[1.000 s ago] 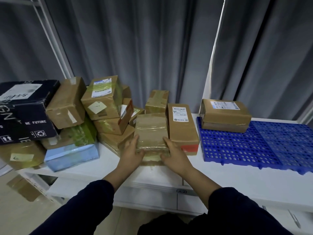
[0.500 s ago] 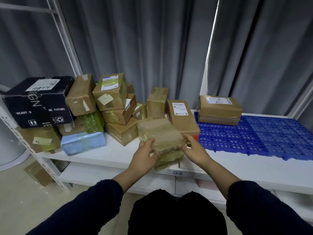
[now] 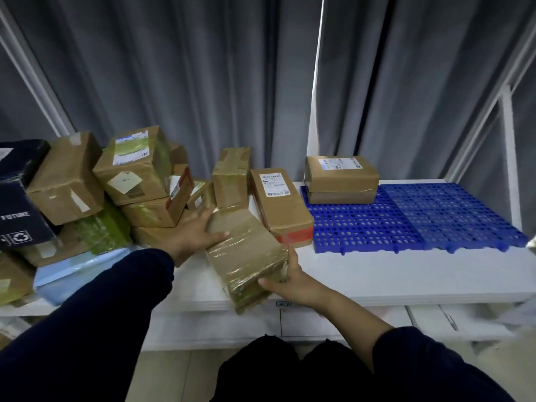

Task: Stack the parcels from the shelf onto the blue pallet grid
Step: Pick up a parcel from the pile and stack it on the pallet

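A tape-wrapped brown parcel is lifted over the front edge of the white shelf, tilted. My right hand grips its lower right corner, thumb on the side. My left hand lies with straight fingers against its upper left edge. The blue pallet grid covers the shelf's right part, and one flat labelled parcel sits at its back left corner. A long labelled parcel with a red end lies just left of the grid.
Several brown parcels are heaped on the shelf's left part, with a black box and a light blue package at the far left. An upright taped box stands behind. Grey curtains hang behind the shelf; a white frame post rises at right.
The taped parcel has swung rightward and tilted more. My right hand slid down to its lower right corner, and my left hand moved up to its top left edge with fingers straightened.
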